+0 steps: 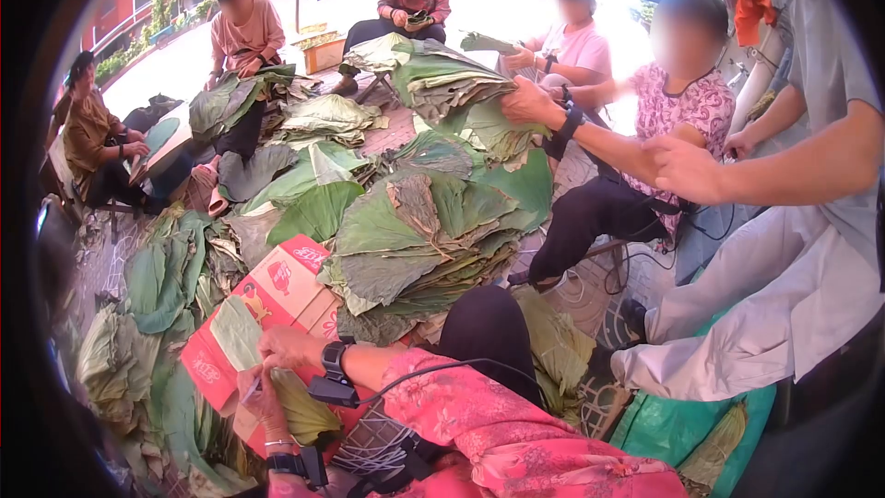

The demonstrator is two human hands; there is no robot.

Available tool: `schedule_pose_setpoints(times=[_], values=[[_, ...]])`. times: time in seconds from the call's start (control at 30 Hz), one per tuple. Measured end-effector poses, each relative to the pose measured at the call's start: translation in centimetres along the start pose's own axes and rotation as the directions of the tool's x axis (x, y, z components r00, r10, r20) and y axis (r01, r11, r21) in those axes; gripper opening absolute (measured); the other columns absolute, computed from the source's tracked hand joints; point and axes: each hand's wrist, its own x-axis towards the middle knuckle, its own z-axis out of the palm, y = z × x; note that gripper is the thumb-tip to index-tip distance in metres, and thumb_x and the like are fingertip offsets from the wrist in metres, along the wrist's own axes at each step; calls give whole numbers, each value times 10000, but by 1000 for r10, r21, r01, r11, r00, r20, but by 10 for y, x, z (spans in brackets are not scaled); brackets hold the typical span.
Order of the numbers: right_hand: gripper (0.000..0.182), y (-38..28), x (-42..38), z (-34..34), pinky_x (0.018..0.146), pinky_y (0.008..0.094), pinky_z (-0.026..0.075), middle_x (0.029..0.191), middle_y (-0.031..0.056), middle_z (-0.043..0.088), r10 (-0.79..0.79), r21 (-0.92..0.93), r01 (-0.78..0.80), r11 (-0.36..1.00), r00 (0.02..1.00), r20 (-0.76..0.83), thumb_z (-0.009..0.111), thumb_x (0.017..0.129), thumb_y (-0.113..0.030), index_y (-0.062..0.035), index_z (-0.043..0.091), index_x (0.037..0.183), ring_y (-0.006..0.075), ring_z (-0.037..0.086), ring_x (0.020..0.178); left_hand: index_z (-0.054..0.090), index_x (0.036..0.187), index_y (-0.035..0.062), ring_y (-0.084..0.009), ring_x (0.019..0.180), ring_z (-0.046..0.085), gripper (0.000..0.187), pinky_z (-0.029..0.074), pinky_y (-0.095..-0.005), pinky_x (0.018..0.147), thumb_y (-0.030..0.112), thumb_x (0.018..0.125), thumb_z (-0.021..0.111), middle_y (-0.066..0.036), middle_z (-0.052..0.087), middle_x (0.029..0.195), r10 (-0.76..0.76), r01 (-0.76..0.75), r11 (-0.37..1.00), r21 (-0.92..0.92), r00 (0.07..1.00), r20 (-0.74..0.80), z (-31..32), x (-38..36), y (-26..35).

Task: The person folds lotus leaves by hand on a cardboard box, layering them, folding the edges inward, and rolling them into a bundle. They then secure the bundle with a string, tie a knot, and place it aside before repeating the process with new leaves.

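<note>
My right hand reaches in from the right, its fingers closed on a folded pale green lotus leaf. Just below it, my left hand has its fingers bent against the same leaf; a small pale sliver shows at these fingers, too small to name. Part of the leaf sticks up above the hands and part hangs beneath them. Behind and under the hands lies a red printed cardboard box. Close beyond it rises a broad stack of large green and brown lotus leaves.
More leaves cover the ground at left. Several people sit around the heap, handling leaves. A standing person at right reaches toward a seated co-worker's arm. A cable runs along my right sleeve. A green sack lies at lower right.
</note>
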Motion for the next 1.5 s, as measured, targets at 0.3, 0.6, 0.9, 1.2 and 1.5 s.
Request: schedule_pose_setpoints(times=[0.3, 0.6, 0.9, 1.2, 1.5], values=[[194, 42, -17, 21, 574, 372, 461, 646, 166, 612, 286, 16, -292, 956, 924, -254, 673, 650, -208, -27, 650, 714, 286, 609, 617, 541, 688, 19, -283, 740, 481, 101, 391, -381, 678, 5, 669, 639, -110, 488, 710, 92, -109, 980, 164, 990, 107, -22, 2, -11], [153, 32, -21, 22, 600, 392, 490, 666, 158, 628, 397, 18, -406, 914, 883, -248, 660, 666, -195, -45, 659, 695, 305, 629, 657, 490, 673, 8, -307, 823, 501, 167, 412, -402, 747, 1, 649, 655, -137, 528, 798, 222, -273, 958, 92, 902, 369, -38, 28, 36], [156, 43, -20, 32, 560, 410, 463, 638, 174, 595, 296, -72, -340, 937, 889, -349, 655, 654, -196, -44, 626, 672, 316, 612, 634, 578, 684, -3, -165, 702, 560, 163, 444, -296, 644, 109, 703, 694, -85, 597, 743, -39, 124, 983, -138, 866, 499, -22, 34, 12], [183, 37, -25, 32, 573, 401, 475, 650, 174, 609, 352, 22, -367, 930, 873, -338, 645, 680, -217, -34, 631, 677, 323, 615, 636, 643, 808, -17, -71, 626, 536, 97, 443, -220, 615, 58, 751, 663, -11, 619, 722, -314, 466, 849, -249, 824, 472, -4, 28, -11], [172, -2, -24, 28, 529, 383, 448, 625, 161, 597, 238, 112, -213, 971, 918, -318, 604, 689, -185, -15, 612, 665, 286, 590, 573, 649, 856, -17, -56, 640, 553, 118, 448, -195, 608, 36, 751, 648, 5, 627, 736, -276, 448, 839, -309, 839, 468, 1, 23, -20]])
